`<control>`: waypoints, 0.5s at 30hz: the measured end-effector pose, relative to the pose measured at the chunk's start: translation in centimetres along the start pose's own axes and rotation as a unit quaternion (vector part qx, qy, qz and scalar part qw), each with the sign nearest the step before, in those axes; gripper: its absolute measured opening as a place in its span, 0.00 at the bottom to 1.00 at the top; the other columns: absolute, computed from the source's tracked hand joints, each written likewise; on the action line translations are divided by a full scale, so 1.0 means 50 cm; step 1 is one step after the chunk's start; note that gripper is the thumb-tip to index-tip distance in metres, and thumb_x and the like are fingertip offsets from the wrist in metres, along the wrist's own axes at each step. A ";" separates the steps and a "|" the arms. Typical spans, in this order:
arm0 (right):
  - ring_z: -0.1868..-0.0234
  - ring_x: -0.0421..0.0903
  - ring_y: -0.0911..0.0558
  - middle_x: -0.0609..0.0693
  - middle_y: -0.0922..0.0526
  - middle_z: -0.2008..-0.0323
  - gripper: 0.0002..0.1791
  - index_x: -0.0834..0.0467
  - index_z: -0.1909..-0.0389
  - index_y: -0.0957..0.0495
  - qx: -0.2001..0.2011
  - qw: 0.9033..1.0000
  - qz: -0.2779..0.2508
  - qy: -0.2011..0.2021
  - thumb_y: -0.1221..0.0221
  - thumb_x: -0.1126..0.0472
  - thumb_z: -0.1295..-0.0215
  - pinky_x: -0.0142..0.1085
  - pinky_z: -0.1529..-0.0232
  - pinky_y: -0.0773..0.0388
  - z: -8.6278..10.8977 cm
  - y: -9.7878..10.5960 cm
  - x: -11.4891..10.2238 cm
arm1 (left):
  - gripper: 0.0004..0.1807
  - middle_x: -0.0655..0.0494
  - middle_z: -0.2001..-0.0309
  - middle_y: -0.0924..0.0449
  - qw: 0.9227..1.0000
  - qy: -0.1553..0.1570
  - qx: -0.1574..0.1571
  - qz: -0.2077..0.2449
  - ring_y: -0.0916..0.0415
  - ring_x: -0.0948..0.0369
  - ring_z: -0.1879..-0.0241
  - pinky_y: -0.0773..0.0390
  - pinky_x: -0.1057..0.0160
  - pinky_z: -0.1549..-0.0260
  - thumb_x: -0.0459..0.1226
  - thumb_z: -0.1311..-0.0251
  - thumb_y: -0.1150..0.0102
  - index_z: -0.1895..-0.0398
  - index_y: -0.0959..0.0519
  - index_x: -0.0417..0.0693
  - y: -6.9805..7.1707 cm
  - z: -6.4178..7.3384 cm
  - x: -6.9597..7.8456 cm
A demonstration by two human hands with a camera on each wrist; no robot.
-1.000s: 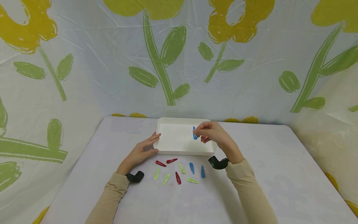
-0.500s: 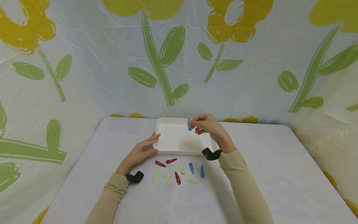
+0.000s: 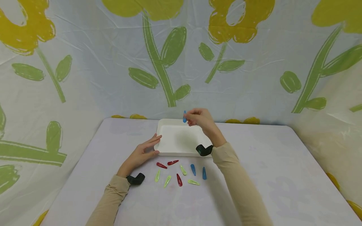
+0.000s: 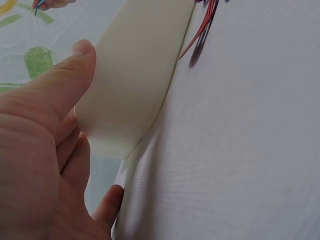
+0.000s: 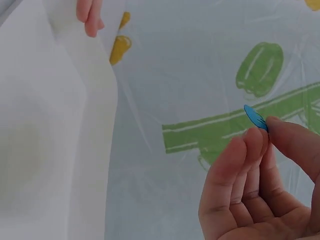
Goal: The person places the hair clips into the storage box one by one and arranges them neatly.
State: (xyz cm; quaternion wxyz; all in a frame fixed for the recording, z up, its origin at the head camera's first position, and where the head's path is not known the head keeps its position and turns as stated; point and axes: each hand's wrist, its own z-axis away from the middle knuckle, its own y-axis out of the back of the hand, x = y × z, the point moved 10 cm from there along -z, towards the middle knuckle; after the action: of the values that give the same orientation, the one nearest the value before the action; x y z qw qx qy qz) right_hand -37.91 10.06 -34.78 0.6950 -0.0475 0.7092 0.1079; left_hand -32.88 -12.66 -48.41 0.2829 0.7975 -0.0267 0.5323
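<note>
Right wrist | blue hair clip (image 5: 254,116) | slim, tapering | tilted

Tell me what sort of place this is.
Likely a screened-off tabletop workspace: a pale, plastic-looking sheet printed with yellow flowers hangs behind a pale, round-cornered table, which bears small, slim red, green and blue hair clips.

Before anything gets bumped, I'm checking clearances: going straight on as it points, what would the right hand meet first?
Probably the flowered sheet behind the table, ahead of the right hand and the blue clip in its fingers; how far off is unclear.
</note>
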 end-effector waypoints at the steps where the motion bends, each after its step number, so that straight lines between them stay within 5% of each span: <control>1: 0.75 0.45 0.20 0.53 0.18 0.74 0.07 0.67 0.66 0.20 0.006 1.000 -0.007 0.001 0.36 0.65 0.35 0.34 0.65 0.17 -0.005 -0.001 -0.001 | 0.33 0.62 0.26 0.38 1.000 0.000 0.000 -0.001 0.56 0.60 0.23 0.54 0.57 0.26 0.40 0.38 0.33 0.30 0.31 0.44 0.000 0.000 -0.001; 7: 0.73 0.46 0.18 0.52 0.18 0.74 0.07 0.68 0.66 0.21 0.027 0.999 -0.034 0.008 0.37 0.66 0.35 0.36 0.64 0.16 -0.033 -0.010 -0.001 | 0.34 0.64 0.26 0.38 1.000 0.008 0.000 -0.001 0.56 0.61 0.23 0.55 0.44 0.28 0.41 0.38 0.33 0.29 0.31 0.45 0.001 -0.001 -0.005; 15: 0.77 0.45 0.17 0.54 0.18 0.74 0.05 0.70 0.66 0.22 0.038 0.998 -0.056 0.019 0.38 0.70 0.34 0.36 0.67 0.15 -0.068 -0.019 0.019 | 0.34 0.65 0.26 0.39 1.000 0.013 -0.003 0.003 0.57 0.62 0.23 0.55 0.43 0.28 0.42 0.38 0.33 0.29 0.31 0.44 -0.001 -0.003 -0.001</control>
State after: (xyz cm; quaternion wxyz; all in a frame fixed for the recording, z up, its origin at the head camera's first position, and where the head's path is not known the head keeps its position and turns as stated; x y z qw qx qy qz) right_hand -41.06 8.46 -35.75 0.6877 -0.0627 0.7222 0.0406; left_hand -33.01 -12.58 -48.43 0.2840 0.7896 -0.0264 0.5434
